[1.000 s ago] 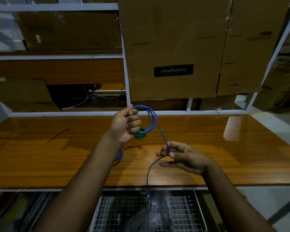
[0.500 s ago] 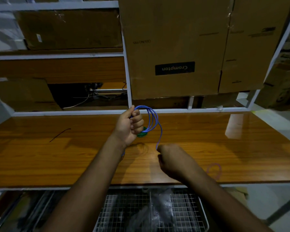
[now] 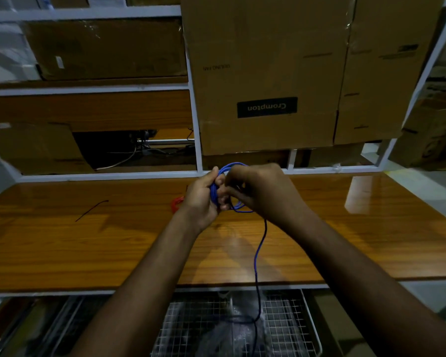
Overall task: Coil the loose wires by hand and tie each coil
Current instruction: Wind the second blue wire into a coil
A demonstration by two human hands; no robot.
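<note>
The fingers (image 3: 220, 182) of the left hand (image 3: 202, 199) are curled round a bundle of blue wire (image 3: 214, 193), thumb up on the near side, so the gathered loops run straight through the fist. The coil stands roughly upright above the wooden table (image 3: 62, 240), its top arc showing just over the knuckles and its lower arc peeping out beneath the two hands. The right hand (image 3: 262, 190) is pressed close against the left, fingers bent in toward the same loops and seeming to pinch a strand, though its fingertips are hidden behind the knuckles and I cannot see exactly how they grip. From under the right hand a single loose length of the blue wire drops down past the table's front edge and into a wire mesh basket (image 3: 304, 320) below, where it lies on crumpled clear plastic. Just left of the left wrist, a small red coil (image 3: 177, 203) rests on the tabletop. Farther left lies a short black wire (image 3: 92, 210). Behind the table, large cardboard boxes (image 3: 265, 73) fill a white shelf frame (image 3: 195, 140).
</note>
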